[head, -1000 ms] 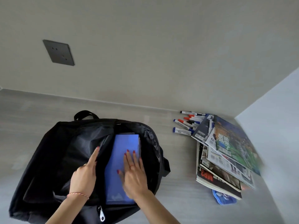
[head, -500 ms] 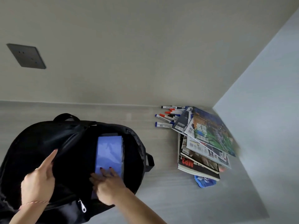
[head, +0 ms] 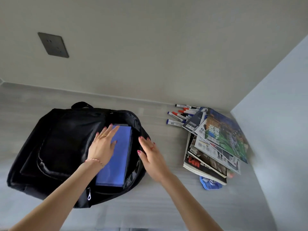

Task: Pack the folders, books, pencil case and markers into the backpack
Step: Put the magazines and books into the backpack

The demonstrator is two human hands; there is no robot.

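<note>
A black backpack lies open on the grey table, and a blue folder sits inside its main pocket. My left hand rests flat on the folder's left part with straight fingers. My right hand hovers open over the backpack's right rim, holding nothing. To the right lies a fanned stack of books and magazines. Several markers lie loose behind the stack. A blue pencil case pokes out from under the stack's near end.
The table ends at a beige wall at the back and a pale wall on the right. A dark socket plate is set in the back wall. The backpack's zip pull hangs at its near edge.
My left hand has come off the backpack's flap and now lies on the blue folder. My right hand has lifted off the folder and moved right, over the rim.
</note>
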